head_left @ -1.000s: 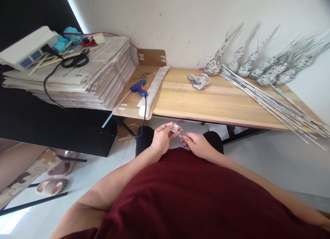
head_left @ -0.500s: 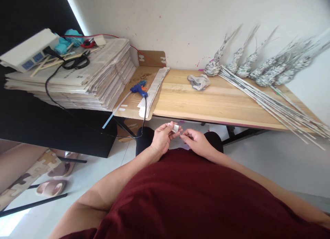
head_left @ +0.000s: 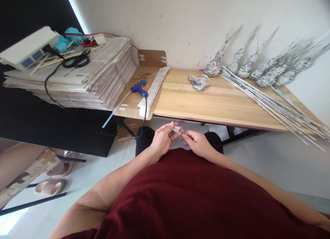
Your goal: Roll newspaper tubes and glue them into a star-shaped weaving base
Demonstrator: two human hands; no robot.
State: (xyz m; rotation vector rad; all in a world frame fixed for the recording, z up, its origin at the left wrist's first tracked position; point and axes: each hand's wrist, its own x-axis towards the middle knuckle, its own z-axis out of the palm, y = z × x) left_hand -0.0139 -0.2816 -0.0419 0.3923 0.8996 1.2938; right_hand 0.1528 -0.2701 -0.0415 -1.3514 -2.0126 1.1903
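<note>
Low in front of my body, just before the table's front edge, my left hand [head_left: 163, 137] pinches a small white piece, perhaps paper [head_left: 176, 128], between thumb and fingers. Close by on its right is my right hand [head_left: 197, 142], thumb and forefinger pressed together and the other fingers curled. Whether anything thin sits in that pinch is too small to make out. The fingertips of both hands almost meet. On a cardboard sheet [head_left: 128, 111] ahead and left lies a blue glue gun [head_left: 139, 88] with a long pale glue stick out of its back.
A tall stack of newspapers [head_left: 103, 91] at left carries a white power strip [head_left: 28, 48]. Newspaper strips [head_left: 154, 91] lie beside the glue gun. On the wooden table [head_left: 185, 106] are a crumpled cloth [head_left: 199, 82], rolled paper sticks [head_left: 257, 96] and several woven paper forms [head_left: 213, 67].
Both hands stay almost in place. The white piece has turned slightly in my left fingers, and my right fingertips have shifted a little. The glue gun and the things on the table have not moved.
</note>
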